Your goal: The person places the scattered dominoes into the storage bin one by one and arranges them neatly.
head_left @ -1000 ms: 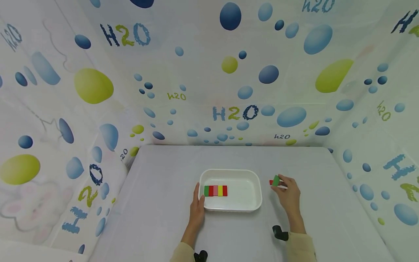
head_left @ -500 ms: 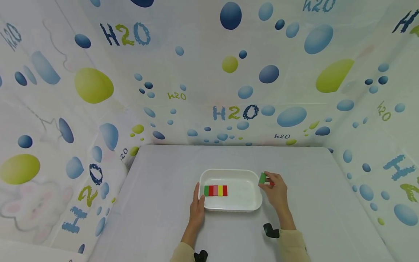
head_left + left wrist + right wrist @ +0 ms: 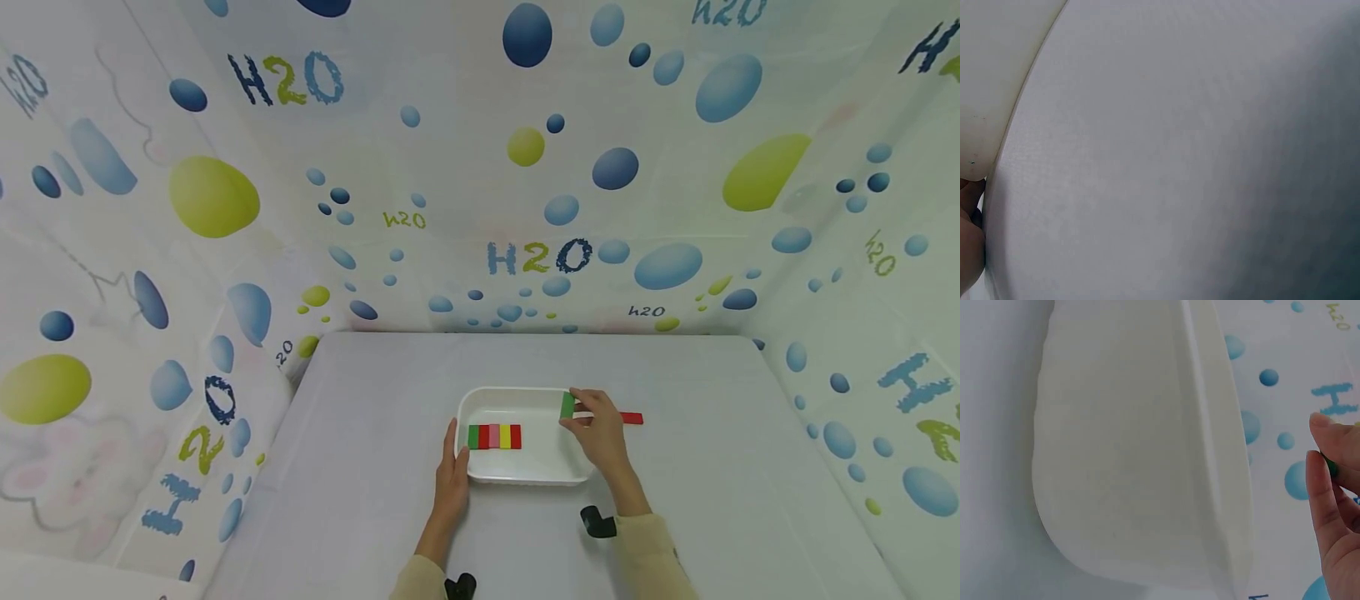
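Observation:
My left hand (image 3: 452,479) holds the white tray (image 3: 540,477) at its left side, the thumb at the rim and the fingers along the outer wall. Between thumb and fingertips, my right hand (image 3: 603,429) pinches a green block (image 3: 567,406) over the tray's right part. Only a sliver of that green block (image 3: 1331,465) shows in the right wrist view. Inside the tray, at the left, a row of small blocks (image 3: 494,437) lies side by side: green, red, pink, yellow and red. In the left wrist view just part of the hand (image 3: 969,244) appears beside the tray edge.
A red block (image 3: 632,418) lies on the white table (image 3: 360,433) right of the tray, partly behind my right hand. A white sheet printed with blue and green dots (image 3: 480,167) hangs behind and at both sides.
My right hand has moved left with the green block, from beside the tray to above its right part. The red block on the table now shows more fully. My left hand stays put.

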Available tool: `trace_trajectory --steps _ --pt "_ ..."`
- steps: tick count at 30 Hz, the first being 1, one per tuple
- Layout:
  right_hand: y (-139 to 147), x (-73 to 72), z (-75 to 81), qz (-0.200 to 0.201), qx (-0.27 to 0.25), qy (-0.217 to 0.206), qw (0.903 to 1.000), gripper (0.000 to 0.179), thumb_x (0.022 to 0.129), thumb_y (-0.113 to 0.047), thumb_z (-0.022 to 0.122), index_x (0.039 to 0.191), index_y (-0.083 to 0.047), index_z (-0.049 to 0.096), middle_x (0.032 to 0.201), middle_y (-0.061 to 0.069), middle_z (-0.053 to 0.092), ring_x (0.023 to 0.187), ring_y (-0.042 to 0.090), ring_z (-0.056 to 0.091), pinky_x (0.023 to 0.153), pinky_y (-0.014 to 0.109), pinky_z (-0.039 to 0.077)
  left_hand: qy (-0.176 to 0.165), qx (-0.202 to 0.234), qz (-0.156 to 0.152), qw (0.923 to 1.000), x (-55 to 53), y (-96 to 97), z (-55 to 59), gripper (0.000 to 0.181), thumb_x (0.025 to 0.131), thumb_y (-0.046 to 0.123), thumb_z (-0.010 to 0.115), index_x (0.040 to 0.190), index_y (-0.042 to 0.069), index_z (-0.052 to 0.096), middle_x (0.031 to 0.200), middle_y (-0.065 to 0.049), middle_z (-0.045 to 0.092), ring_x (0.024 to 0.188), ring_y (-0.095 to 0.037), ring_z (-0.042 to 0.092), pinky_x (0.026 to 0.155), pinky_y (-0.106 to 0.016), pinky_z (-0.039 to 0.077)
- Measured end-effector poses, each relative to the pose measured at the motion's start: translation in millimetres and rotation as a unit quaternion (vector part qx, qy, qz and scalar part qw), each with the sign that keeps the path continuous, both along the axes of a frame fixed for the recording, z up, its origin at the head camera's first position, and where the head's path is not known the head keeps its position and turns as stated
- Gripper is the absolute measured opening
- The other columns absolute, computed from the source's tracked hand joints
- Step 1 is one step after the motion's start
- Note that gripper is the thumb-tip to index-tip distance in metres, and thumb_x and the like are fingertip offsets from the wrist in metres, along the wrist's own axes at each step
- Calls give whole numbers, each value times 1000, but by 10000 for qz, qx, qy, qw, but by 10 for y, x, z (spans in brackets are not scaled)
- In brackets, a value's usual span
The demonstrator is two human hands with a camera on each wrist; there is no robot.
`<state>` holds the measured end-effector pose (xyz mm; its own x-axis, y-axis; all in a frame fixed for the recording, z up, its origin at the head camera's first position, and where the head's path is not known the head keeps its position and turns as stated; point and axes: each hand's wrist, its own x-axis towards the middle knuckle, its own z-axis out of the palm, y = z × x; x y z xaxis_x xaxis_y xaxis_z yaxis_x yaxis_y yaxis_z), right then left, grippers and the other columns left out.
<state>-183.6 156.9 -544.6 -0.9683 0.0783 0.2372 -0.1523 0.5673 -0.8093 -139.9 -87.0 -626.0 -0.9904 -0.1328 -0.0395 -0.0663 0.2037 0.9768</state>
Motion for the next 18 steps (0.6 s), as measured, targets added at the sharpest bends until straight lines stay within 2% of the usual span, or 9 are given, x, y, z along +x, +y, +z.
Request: trace_trajectory --steps 4,9,18 --pt "-82 -32 -64 167 242 -220 9993 51 78 -2 79 126 0 63 115 16 60 99 28 66 83 38 59 -7 21 8 10000 -2 0 6 56 105 21 37 157 26 18 161 -6 27 147 -32 27 115 -60 26" --pt "-153 -64 -145 369 234 -420 9982 51 76 0 80 124 1 63 114 17 61 98 29 67 81 38 60 56 -40 1 10000 -4 0 -4 56 105 22 37 157 27 18 161 -8 28 146 -34 28 115 -60 27" --pt "-272 -111 -258 366 409 -1000 9935 49 79 -3 79 125 -1 64 114 15 60 97 27 66 84 39 59 72 -13 -40 10000 0 -9 -25 55 105 24 37 157 25 18 161 -6 28 147 -32 29 116 -59 26"
